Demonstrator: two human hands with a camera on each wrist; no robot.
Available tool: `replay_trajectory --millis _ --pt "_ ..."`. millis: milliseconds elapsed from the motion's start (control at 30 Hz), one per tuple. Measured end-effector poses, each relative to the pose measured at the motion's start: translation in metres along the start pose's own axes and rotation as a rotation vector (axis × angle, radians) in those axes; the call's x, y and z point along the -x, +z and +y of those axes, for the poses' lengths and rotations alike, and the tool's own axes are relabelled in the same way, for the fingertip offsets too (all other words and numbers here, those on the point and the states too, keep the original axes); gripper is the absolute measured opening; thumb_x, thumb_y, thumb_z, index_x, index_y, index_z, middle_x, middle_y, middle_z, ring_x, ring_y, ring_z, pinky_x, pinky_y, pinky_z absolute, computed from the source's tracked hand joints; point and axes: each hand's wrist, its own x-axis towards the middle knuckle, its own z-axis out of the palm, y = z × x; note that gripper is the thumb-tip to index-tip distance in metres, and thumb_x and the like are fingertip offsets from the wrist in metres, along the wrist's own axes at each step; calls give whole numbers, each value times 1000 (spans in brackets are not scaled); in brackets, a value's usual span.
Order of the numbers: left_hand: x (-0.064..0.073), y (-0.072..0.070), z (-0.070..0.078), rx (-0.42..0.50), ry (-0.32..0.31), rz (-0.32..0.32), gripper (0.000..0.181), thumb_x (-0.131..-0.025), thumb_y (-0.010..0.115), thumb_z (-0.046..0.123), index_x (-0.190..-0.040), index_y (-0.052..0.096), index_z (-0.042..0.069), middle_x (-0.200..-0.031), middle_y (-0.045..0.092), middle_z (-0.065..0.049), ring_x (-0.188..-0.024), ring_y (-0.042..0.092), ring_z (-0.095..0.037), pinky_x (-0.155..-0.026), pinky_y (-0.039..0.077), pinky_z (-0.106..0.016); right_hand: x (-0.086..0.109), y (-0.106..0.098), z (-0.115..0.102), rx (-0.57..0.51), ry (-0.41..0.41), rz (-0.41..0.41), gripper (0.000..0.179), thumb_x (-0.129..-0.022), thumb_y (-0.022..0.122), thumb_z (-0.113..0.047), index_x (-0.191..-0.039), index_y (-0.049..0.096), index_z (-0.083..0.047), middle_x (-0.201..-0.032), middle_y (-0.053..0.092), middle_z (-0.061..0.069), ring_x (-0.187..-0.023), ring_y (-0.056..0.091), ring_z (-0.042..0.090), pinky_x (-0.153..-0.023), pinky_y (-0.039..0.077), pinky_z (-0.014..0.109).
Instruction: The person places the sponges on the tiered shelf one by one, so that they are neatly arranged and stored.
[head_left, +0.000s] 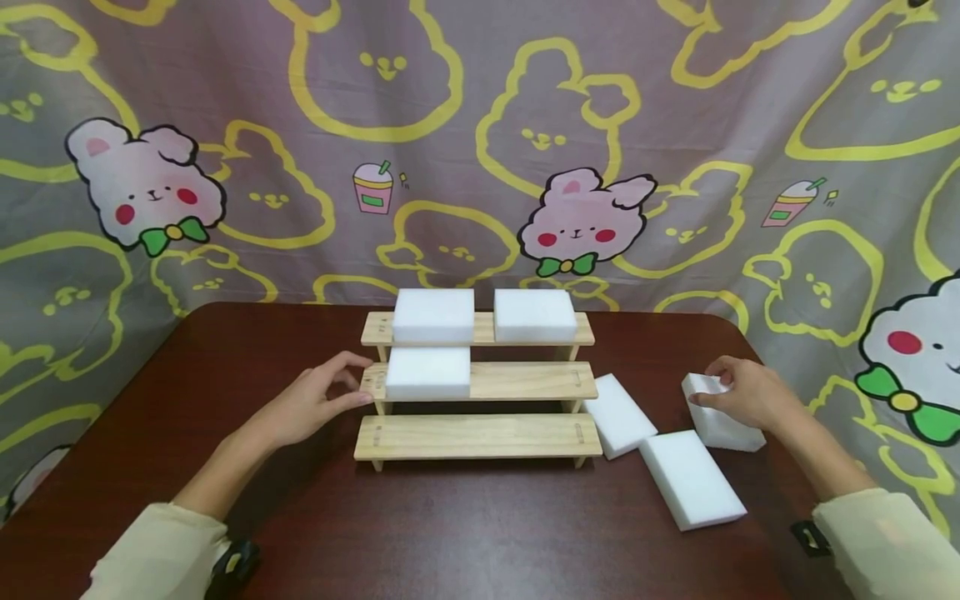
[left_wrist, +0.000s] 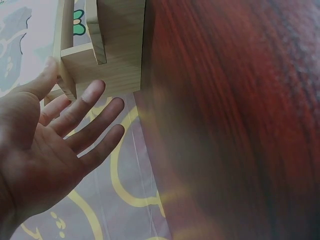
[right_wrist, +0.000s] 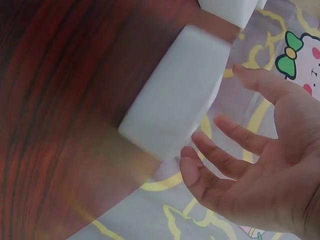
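A pale wooden three-tier rack point(head_left: 480, 437) stands mid-table. My left hand point(head_left: 303, 408) is at the left end of its middle shelf, the thumb tip at the edge. In the left wrist view the other fingers point(left_wrist: 85, 122) are spread and loosely extended. My right hand point(head_left: 757, 396) reaches over the far end of a white foam block point(head_left: 731, 429) on the right. The right wrist view shows that hand's fingers relaxed beside the block point(right_wrist: 175, 92), not wrapped round it; whether they touch it I cannot tell.
Two white foam blocks, a left one point(head_left: 433, 315) and a right one point(head_left: 535, 315), sit on the top shelf. Another block point(head_left: 427, 372) lies on the middle shelf. Two more, one point(head_left: 618, 417) by the rack and one point(head_left: 693, 479) nearer, lie on the brown table point(head_left: 480, 542). A patterned curtain point(head_left: 450, 167) hangs behind.
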Motion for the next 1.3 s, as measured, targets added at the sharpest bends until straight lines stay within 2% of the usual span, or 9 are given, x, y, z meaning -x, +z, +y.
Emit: replay_trajectory --millis 233,467,633,833,967,1100,1300 --pt "-1 1 0 2 -2 -1 43 -101 70 19 -135 53 -1 -95 73 -1 -90 65 -19 -77 49 -35 -8 8 -4 -41 -134 23 53 -87 83 -28 -120 62 8 -112 65 31 -102 61 48 -78 52 58" --pt "0 1 1 -2 -14 -3 43 -101 70 19 -136 53 -1 -95 73 -2 -89 65 -17 -77 49 -36 -11 13 -6 -102 -220 40 53 -88 85 -24 -125 62 5 -125 64 33 -116 59 53 -88 49 64" --pt "0 1 2 -8 -19 -2 43 -101 70 19 -135 53 0 -95 73 -1 -89 64 -17 -77 48 -35 -12 12 -3 -65 -182 76 60 -85 87 -24 -127 60 9 -127 60 35 -114 57 52 -89 47 66" --pt "0 1 3 -7 -20 0 43 -101 70 19 -136 53 0 -95 73 -1 -89 64 -17 -77 48 -35 -12 8 7 -19 -87 -33 77 -78 91 -32 -129 54 12 -120 59 37 -97 59 43 -77 52 55" --pt "0 1 3 -2 -12 1 43 -101 70 19 -136 53 0 -95 73 -1 -89 64 -16 -77 48 -35 -11 6 14 -1 -89 -93 84 -74 93 -32 -130 49 12 -111 61 33 -90 59 39 -73 50 49" --pt "0 1 3 -1 -10 3 43 -101 70 19 -135 53 0 -95 73 -1 -88 63 -15 -76 48 -34 -12 5 18 -5 -113 -129 87 -72 94 -29 -134 46 11 -109 61 32 -90 59 38 -73 50 48" --pt "0 1 2 1 -10 3 43 -101 69 19 -136 53 0 -95 73 -1 -87 64 -16 -76 48 -34 -13 7 20 -11 -129 -127 87 -71 94 -21 -136 45 8 -107 60 32 -89 59 38 -71 50 46"
